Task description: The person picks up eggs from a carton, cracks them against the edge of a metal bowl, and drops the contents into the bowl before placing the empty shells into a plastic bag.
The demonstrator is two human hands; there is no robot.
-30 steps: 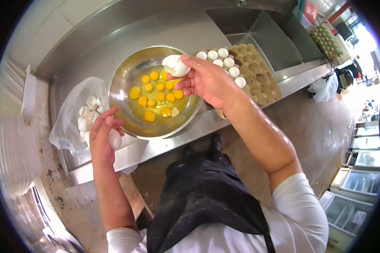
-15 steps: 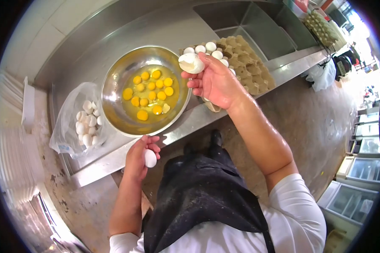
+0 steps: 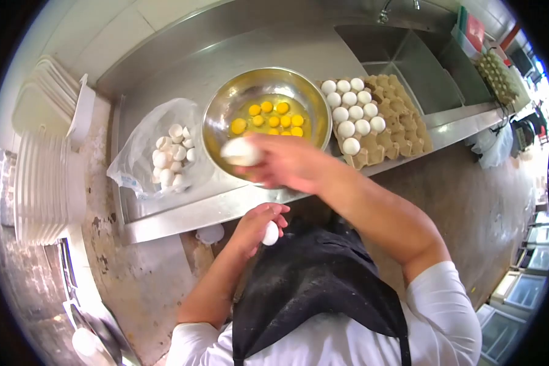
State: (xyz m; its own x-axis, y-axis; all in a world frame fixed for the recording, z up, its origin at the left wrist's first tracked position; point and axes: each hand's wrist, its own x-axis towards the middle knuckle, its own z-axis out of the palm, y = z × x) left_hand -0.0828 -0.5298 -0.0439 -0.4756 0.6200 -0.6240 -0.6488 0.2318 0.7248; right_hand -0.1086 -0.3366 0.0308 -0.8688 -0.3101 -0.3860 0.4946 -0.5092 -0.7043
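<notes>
My right hand (image 3: 287, 161), slightly blurred, grips a cracked eggshell (image 3: 241, 151) above the near left part of a steel bowl (image 3: 229, 97). Several whole yolks (image 3: 266, 107) lie in clear egg white inside the bowl; my hand hides some of them. Below the counter's front edge, my left hand (image 3: 253, 226) is curled around a whole white egg (image 3: 271, 233). Right of the bowl, a cardboard egg tray (image 3: 402, 119) holds several white eggs (image 3: 355, 111) in its left part. On the left, a clear plastic bag (image 3: 131, 165) contains empty shells (image 3: 172, 155).
A steel counter (image 3: 177, 213) runs along the front, with a sink (image 3: 402, 70) at the back right and a faucet (image 3: 383, 15) above it. Stacked white plastic trays (image 3: 46, 189) stand at the left. More egg trays (image 3: 497, 73) sit at the far right.
My right hand has moved left with the eggshell, from beside the egg tray to over the bowl. My left hand still holds its egg. The view has shifted left.
</notes>
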